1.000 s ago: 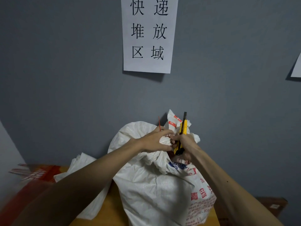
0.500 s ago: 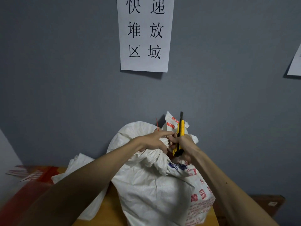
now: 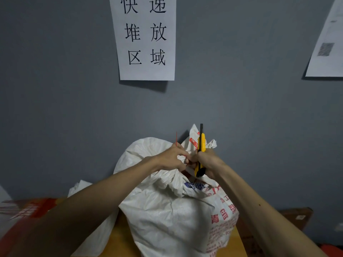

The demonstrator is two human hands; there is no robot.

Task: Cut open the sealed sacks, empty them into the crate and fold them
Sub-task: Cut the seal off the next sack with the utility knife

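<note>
Since the earlier frames the view has tipped a little, so the wall notice sits higher and is cropped at the top, while both hands remain bunched at the neck of the sack and the knife has barely shifted.

The white woven sack (image 3: 167,216) stands upright in the lower centre of the frame on an orange-brown surface (image 3: 118,243), its gathered neck pulled up between the two hands. Red printed characters run down its right side, and a thin red tie (image 3: 176,139) sticks up from the neck. The left hand (image 3: 171,158) is clenched on the crumpled fabric of the neck, fingers curled tight into the folds. The right hand (image 3: 207,161), touching it from the right, grips a yellow utility knife (image 3: 201,149) — the knife stands nearly upright, its black tip above the hand and its black end below the fist. Whether the blade touches the tie or the fabric cannot be told.

A second white sack (image 3: 89,197) lies slumped just left of the first one, partly hidden by the left forearm. Further left, at the lower left edge, is something red and white, blurred. Behind everything is a grey wall — a paper notice (image 3: 146,38) with large black characters hangs at upper centre, and another sheet (image 3: 328,43) is cut off at the upper right. A brown box (image 3: 297,217) sits low at the right.
</note>
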